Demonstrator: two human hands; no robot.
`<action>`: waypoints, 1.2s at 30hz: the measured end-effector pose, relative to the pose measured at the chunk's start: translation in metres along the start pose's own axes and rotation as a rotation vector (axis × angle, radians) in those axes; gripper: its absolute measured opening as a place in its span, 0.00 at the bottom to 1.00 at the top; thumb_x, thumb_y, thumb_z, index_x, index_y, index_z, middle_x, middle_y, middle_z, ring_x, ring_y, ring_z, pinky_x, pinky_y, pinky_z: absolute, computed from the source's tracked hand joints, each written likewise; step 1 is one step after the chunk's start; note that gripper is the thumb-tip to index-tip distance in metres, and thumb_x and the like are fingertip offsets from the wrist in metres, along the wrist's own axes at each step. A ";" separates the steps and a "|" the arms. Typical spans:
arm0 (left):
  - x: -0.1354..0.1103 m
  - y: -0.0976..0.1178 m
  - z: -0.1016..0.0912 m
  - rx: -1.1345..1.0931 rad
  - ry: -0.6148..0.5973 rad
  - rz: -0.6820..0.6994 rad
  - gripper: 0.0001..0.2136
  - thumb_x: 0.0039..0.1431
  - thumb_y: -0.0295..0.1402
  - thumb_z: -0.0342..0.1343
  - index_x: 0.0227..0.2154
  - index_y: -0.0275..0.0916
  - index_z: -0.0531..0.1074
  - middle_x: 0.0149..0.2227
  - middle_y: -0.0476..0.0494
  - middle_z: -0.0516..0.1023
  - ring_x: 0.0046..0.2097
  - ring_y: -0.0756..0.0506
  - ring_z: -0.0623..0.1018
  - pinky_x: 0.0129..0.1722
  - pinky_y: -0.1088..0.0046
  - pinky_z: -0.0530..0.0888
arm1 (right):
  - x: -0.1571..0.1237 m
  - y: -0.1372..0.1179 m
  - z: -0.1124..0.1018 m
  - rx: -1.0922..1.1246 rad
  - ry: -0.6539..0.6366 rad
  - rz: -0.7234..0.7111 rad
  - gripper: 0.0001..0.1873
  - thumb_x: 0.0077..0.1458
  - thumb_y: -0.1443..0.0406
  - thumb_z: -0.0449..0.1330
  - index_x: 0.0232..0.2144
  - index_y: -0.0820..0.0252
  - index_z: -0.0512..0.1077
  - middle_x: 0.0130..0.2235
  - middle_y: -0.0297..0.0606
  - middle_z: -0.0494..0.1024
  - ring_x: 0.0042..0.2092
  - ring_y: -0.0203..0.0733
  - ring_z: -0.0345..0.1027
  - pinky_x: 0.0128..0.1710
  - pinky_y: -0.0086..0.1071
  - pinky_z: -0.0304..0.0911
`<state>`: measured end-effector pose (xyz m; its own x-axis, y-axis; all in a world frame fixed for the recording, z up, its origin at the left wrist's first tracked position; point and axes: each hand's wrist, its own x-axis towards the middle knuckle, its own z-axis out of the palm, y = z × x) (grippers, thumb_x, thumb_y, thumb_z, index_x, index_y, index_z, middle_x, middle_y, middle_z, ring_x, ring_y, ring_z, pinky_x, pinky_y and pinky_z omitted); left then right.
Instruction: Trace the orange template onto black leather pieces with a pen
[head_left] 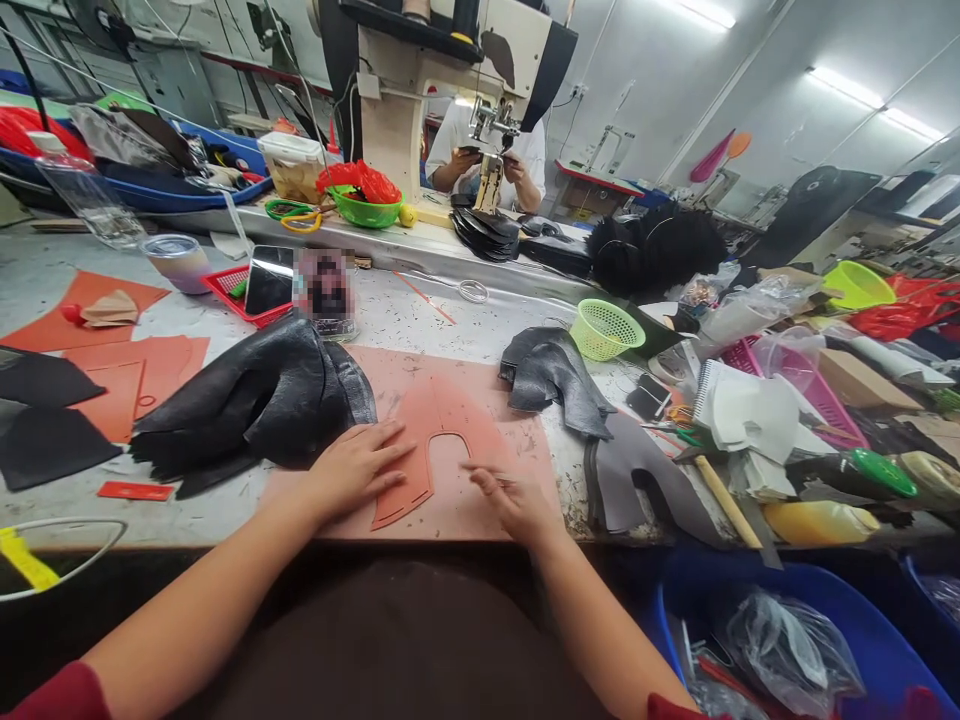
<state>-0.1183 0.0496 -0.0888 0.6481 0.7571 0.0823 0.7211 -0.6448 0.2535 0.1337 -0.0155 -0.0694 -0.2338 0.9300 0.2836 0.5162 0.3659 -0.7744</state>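
An orange U-shaped pattern piece (409, 488) with slots along its edges lies on a pinkish board (529, 400). My left hand (351, 468) rests flat on its left side, fingers stretched out. By the right leg of the piece is my right hand (521, 505), its thumb and fingers pinched together. A thin thing seems to stick out of that pinch, too blurred to name. Black leather pieces (255, 400) are heaped left of the board. At its right edge sit smaller black leather pieces (551, 375), with dark grey U-shaped pieces (630, 475) nearer me.
A sewing machine (390, 110) stands at the back, with a person (450, 150) behind it. A green basket (607, 330), a wooden-handled tool (726, 500) and a yellow bottle (817, 523) are at right. A phone (270, 280) lies on a red tray. Below right is a blue bin (664, 620).
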 end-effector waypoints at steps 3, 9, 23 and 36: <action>-0.001 0.001 0.000 -0.015 -0.005 -0.004 0.19 0.58 0.44 0.49 0.50 0.47 0.69 0.59 0.42 0.63 0.57 0.41 0.66 0.57 0.62 0.60 | 0.009 -0.017 0.023 0.061 -0.185 0.015 0.14 0.60 0.61 0.48 0.33 0.58 0.73 0.31 0.37 0.77 0.35 0.37 0.71 0.36 0.29 0.65; 0.000 0.006 -0.004 0.072 -0.077 -0.005 0.19 0.57 0.40 0.51 0.51 0.45 0.68 0.59 0.41 0.63 0.58 0.40 0.64 0.57 0.62 0.59 | 0.021 -0.044 0.057 -0.023 -0.371 -0.052 0.07 0.57 0.67 0.53 0.30 0.58 0.71 0.31 0.35 0.76 0.34 0.38 0.70 0.37 0.29 0.64; 0.033 0.022 -0.029 0.209 -0.149 0.008 0.12 0.55 0.41 0.52 0.37 0.42 0.74 0.42 0.40 0.73 0.46 0.40 0.71 0.46 0.63 0.66 | -0.021 0.045 -0.035 -0.226 0.070 0.109 0.10 0.57 0.63 0.52 0.35 0.58 0.73 0.32 0.38 0.75 0.36 0.40 0.71 0.36 0.33 0.65; 0.092 0.063 0.010 0.070 -0.180 0.161 0.23 0.54 0.46 0.54 0.52 0.47 0.67 0.59 0.38 0.62 0.61 0.35 0.59 0.57 0.55 0.57 | -0.033 0.053 -0.016 -0.381 0.188 0.027 0.07 0.55 0.68 0.56 0.33 0.56 0.75 0.35 0.40 0.71 0.39 0.42 0.65 0.40 0.35 0.64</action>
<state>-0.0107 0.0774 -0.0747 0.7847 0.6171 -0.0587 0.6162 -0.7660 0.1831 0.1820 -0.0266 -0.1105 -0.0793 0.9167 0.3916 0.7958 0.2948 -0.5290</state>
